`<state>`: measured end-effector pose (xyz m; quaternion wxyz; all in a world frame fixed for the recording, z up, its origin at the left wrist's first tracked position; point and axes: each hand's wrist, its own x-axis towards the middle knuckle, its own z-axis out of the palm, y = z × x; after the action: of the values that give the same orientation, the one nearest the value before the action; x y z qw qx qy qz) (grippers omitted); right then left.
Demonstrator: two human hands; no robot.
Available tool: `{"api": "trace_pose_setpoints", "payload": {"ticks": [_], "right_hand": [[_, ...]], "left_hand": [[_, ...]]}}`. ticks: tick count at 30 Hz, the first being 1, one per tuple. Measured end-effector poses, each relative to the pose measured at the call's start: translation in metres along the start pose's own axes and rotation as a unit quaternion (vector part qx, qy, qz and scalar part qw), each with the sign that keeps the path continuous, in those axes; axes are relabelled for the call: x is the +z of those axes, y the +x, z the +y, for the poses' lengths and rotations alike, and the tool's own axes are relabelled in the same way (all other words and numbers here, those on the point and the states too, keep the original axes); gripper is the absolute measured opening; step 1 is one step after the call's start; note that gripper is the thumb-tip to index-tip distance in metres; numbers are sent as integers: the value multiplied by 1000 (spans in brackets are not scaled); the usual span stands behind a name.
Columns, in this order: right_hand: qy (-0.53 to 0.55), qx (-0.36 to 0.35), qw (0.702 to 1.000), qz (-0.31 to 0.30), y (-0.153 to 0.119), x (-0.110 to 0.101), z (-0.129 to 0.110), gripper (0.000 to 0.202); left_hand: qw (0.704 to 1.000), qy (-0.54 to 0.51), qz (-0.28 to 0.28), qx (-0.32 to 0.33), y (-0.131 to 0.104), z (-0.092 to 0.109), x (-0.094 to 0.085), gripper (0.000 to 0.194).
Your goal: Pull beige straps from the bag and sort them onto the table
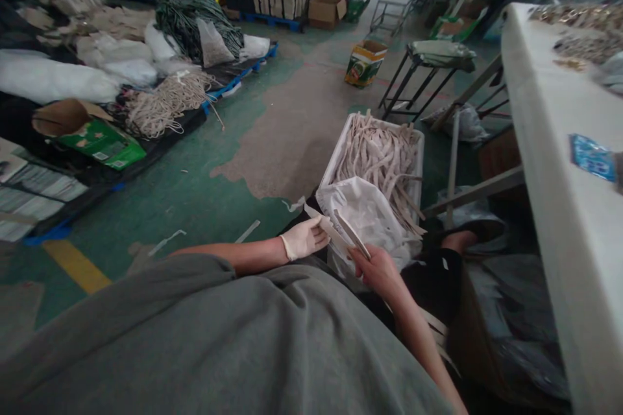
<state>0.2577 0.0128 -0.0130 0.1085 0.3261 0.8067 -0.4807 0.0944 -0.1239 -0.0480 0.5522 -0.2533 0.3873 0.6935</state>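
Observation:
My left hand [304, 239], in a whitish glove, is closed lightly on a thin white strip [333, 231], with the fingers along its near side. The strip runs slantwise toward my right hand [380, 270], which is bare and grips a flat beige strap [351, 234] between thumb and fingers. The strap's free end points up and left beside the white strip. Just beyond my hands is an open white plastic bag [363, 198]; what lies deep in it is unclear. Behind the bag, a white crate [335, 149] holds a heap of similar beige straps [377, 149].
At right runs a long white table [530, 110] with a blue packet [592, 157]. A stool [411, 74] and a yellow-green carton [366, 63] stand ahead. Pallets at left carry bundled cord [163, 102] and a green box [102, 142]. Scraps lie on the floor.

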Motion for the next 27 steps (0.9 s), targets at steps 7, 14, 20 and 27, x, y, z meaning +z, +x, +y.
{"api": "trace_pose_setpoints", "payload": {"ticks": [7, 14, 20, 27], "right_hand": [[-99, -20, 992, 71, -6, -3, -16, 44], [-38, 0, 999, 20, -8, -4, -7, 47], [-83, 4, 995, 61, -8, -1, -20, 41], [-67, 14, 996, 50, -11, -5, -9, 48]], "left_hand": [[997, 35, -41, -50, -4, -26, 13, 22], [998, 46, -22, 36, 1, -15, 19, 17], [995, 81, -62, 1, 1, -29, 19, 20], [993, 75, -52, 69, 3, -22, 21, 20]]}}
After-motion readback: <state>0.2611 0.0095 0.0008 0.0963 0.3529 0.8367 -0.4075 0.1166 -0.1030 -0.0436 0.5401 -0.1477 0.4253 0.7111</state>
